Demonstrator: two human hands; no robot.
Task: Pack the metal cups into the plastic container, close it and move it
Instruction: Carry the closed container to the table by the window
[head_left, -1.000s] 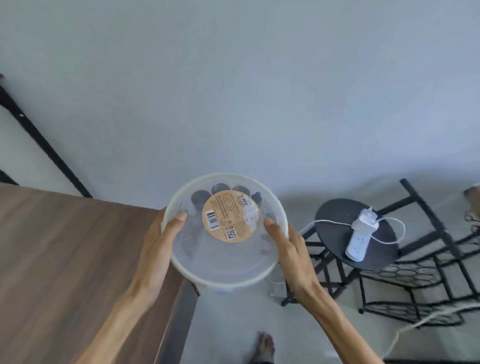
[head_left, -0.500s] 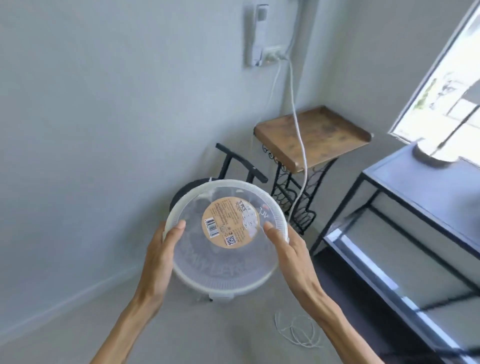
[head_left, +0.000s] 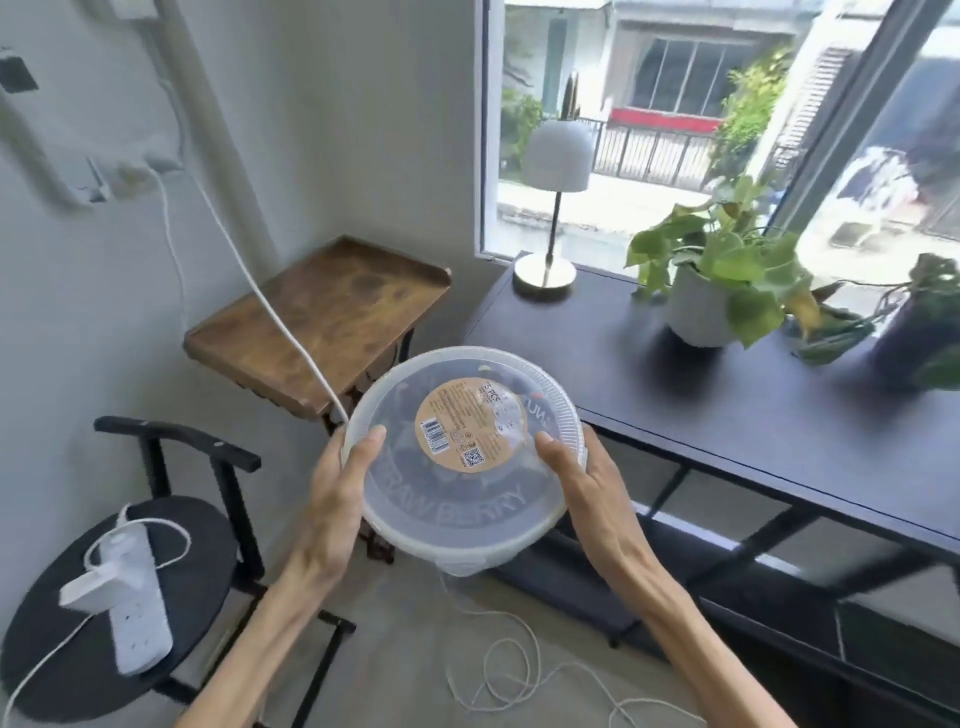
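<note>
Dark desk (head_left: 727, 395) by window (head_left: 675, 119), wooden side table (head_left: 322, 317), closed container (head_left: 462, 462) held

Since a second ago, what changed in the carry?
The person has turned away from the wooden table toward a dark desk under a window, carrying the plastic container along. A small wooden side table, lamp and potted plant have come into view. Unchanged: left hand and right hand grip the rim, lid on, label up.
</note>
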